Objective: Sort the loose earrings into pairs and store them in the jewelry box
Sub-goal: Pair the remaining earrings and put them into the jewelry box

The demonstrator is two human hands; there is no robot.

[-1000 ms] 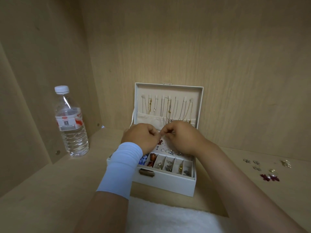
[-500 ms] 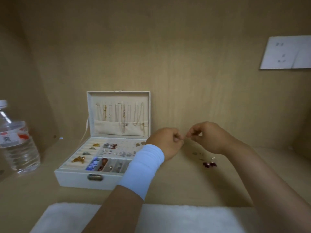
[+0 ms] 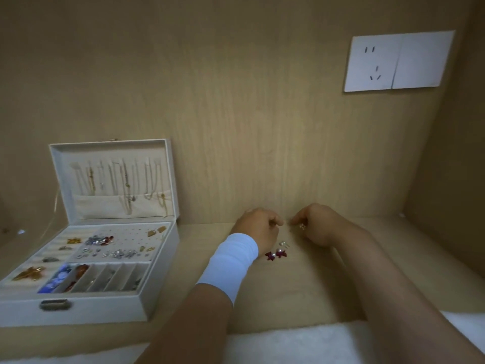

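- Socket: white, on the back wall, upper right.
- Blank plate: white, touching the socket's right side.
- Wall: light wood grain.
- Shelf: same wood.
- Towel: white, fluffy, along the near edge.

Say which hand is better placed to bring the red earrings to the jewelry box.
Probably the left hand: the red earrings lie beside it, and the open jewelry box is on that side. The right hand seems to pinch a small earring.

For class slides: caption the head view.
Left hand and right hand at the loose earrings beside the open jewelry box.
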